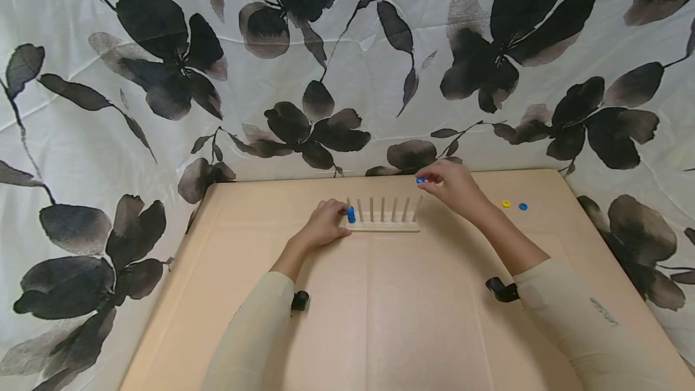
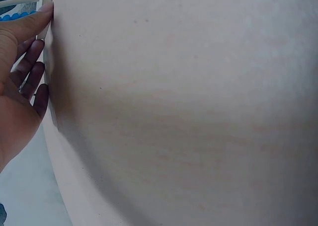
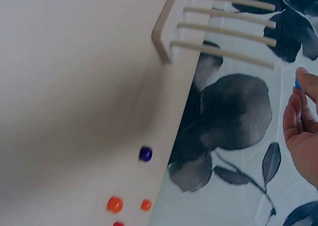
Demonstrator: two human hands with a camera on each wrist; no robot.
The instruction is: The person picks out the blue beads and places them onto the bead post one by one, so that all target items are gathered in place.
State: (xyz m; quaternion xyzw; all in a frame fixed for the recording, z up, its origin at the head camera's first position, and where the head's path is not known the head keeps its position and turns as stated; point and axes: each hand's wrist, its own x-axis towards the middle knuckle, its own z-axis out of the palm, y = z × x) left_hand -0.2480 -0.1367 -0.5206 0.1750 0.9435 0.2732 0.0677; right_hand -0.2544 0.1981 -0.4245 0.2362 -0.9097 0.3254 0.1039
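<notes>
A wooden peg rack with a row of upright pegs stands near the table's far edge. Blue beads are stacked on its leftmost peg; the other pegs are bare. My left hand grips the rack's left end, and the left wrist view shows the thumb and fingers of that hand at the base. Above and just beyond the rightmost peg, my right hand pinches a blue bead between thumb and fingertips. In the right wrist view this bead is apart from the peg tips, mostly covered by the fingers.
To the right of the rack lie a yellow bead and a blue bead. The right wrist view shows several loose beads, among them a dark blue bead and an orange bead. A flowered cloth hangs behind the table.
</notes>
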